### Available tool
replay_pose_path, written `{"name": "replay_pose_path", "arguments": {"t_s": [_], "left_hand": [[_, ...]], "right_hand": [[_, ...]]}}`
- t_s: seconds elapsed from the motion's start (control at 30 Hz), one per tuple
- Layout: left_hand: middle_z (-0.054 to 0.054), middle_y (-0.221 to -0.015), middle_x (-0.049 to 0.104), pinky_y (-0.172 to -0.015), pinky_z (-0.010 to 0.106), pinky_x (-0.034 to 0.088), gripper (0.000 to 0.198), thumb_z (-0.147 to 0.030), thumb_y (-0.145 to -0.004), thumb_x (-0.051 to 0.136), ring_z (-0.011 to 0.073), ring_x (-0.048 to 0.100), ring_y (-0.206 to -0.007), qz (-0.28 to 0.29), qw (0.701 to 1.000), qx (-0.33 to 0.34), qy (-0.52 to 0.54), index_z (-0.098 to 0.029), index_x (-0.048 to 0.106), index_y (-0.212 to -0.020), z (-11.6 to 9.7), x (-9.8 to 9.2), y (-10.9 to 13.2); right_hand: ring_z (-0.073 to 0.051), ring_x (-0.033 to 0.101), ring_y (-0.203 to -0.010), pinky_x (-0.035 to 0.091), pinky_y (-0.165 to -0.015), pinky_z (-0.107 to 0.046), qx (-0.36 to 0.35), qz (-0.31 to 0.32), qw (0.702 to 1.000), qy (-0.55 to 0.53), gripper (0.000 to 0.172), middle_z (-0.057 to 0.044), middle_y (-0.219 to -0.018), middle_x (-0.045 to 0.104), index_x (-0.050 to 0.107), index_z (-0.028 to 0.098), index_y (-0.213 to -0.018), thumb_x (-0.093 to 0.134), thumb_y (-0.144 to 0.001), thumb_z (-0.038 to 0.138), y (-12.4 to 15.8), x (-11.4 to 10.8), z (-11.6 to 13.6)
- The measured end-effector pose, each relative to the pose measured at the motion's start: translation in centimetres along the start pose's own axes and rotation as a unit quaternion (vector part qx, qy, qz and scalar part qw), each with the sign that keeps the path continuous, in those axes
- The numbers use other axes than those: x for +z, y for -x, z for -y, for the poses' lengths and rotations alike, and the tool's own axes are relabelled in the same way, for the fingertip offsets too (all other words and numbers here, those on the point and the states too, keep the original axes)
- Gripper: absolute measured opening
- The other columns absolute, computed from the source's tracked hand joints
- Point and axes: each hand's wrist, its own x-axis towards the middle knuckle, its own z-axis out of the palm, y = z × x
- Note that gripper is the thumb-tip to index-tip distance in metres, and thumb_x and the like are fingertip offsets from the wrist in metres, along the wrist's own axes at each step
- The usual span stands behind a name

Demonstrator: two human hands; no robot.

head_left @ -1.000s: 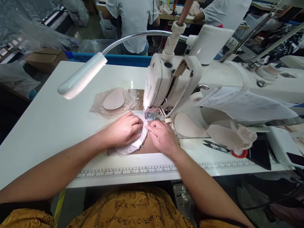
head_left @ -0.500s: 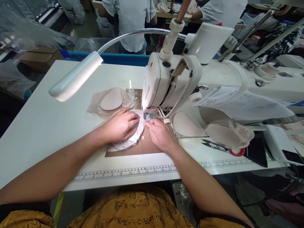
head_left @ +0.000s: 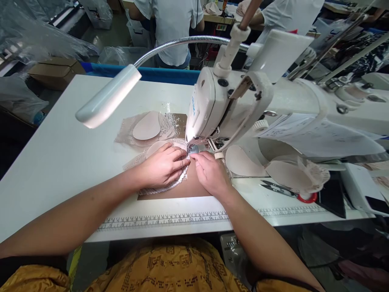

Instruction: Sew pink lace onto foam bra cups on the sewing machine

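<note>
A lace-covered bra cup [head_left: 156, 189] lies under the needle area of the white sewing machine [head_left: 202, 107], its rim against the presser foot. Flat on top of the cup rests my left hand [head_left: 165, 165], fingers stretched and lightly bent toward the needle. My right hand [head_left: 212, 173] is closed, thumb and forefinger pinching the lace edge just right of the needle. Beneath both hands is a brown plate [head_left: 197, 188] set in the table. The needle tip is mostly hidden by the machine head and my fingers.
Another pale cup on lace [head_left: 146, 126] lies behind my left hand. To the right are loose cup pieces [head_left: 243, 162], thread snips [head_left: 278, 188], a red-handled tool [head_left: 307, 198] and a white device [head_left: 360, 188]. A lamp [head_left: 109, 97] hangs over the left; a printed ruler [head_left: 170, 221] edges the table.
The lace cup has turned and moved under my left hand, which now covers more of it. My right fingers stay at the lace edge near the needle. The whole view has shifted slightly.
</note>
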Motion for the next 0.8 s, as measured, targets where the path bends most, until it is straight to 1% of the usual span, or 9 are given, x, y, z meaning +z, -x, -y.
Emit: {"name": "replay_pose_path", "arguments": {"t_s": [0.17,0.27,0.4,0.5,0.63,0.8], "left_hand": [[0.016,-0.122,0.059,-0.095,0.045,0.042,0.038,-0.030,-0.096,0.044,0.0283,0.053,-0.109,-0.001,0.999,-0.019,0.030,-0.011,0.058,-0.125,0.06,0.02,0.36],[0.016,-0.125,0.060,-0.096,0.044,0.044,0.037,-0.029,-0.097,0.043,0.0278,0.054,-0.111,-0.004,0.999,-0.039,0.034,-0.009,0.059,-0.124,0.08,0.25,0.48],[0.014,-0.130,0.059,-0.096,0.043,0.045,0.036,-0.025,-0.098,0.041,0.0274,0.054,-0.115,-0.001,0.999,-0.035,0.018,-0.010,0.059,-0.125,0.19,0.56,0.48],[0.013,-0.131,0.059,-0.096,0.043,0.046,0.036,-0.025,-0.099,0.040,0.0272,0.054,-0.115,0.004,1.000,-0.029,0.005,-0.009,0.059,-0.126,0.33,0.61,0.41],[0.016,-0.131,0.058,-0.094,0.044,0.047,0.036,-0.024,-0.097,0.044,0.0282,0.054,-0.115,0.004,1.000,-0.023,-0.016,-0.008,0.057,-0.127,0.41,0.66,0.30],[0.017,-0.131,0.057,-0.091,0.044,0.047,0.035,-0.022,-0.097,0.045,0.0281,0.054,-0.113,0.008,0.999,-0.026,-0.037,-0.009,0.057,-0.126,0.41,0.85,0.22]], "right_hand": [[-0.022,0.059,-0.097,0.045,-0.084,-0.033,-0.031,0.015,0.999,-0.005,0.038,-0.006,-0.106,0.068,0.066,0.019,-0.116,0.044,-0.087,0.011,0.20,0.02,0.09],[-0.021,0.058,-0.095,0.044,-0.082,-0.033,-0.033,0.020,0.999,0.004,0.036,-0.006,-0.106,0.067,0.067,0.019,-0.113,0.044,-0.087,0.012,0.20,0.05,0.11],[-0.021,0.058,-0.092,0.042,-0.078,-0.032,-0.035,0.023,0.999,0.017,0.035,-0.007,-0.104,0.067,0.068,0.020,-0.111,0.044,-0.087,0.011,0.15,0.08,0.11],[-0.021,0.058,-0.091,0.041,-0.076,-0.032,-0.034,0.020,0.999,0.023,0.035,-0.007,-0.103,0.067,0.069,0.019,-0.109,0.044,-0.086,0.011,0.12,0.21,0.07],[-0.021,0.057,-0.088,0.040,-0.074,-0.033,-0.035,0.009,0.998,0.042,0.035,-0.007,-0.101,0.067,0.069,0.018,-0.109,0.044,-0.085,0.009,0.07,0.57,0.01],[-0.022,0.057,-0.084,0.040,-0.073,-0.033,-0.049,-0.012,0.996,0.066,0.035,-0.008,-0.098,0.067,0.068,0.018,-0.111,0.043,-0.088,0.012,0.00,0.89,-0.07]]}}
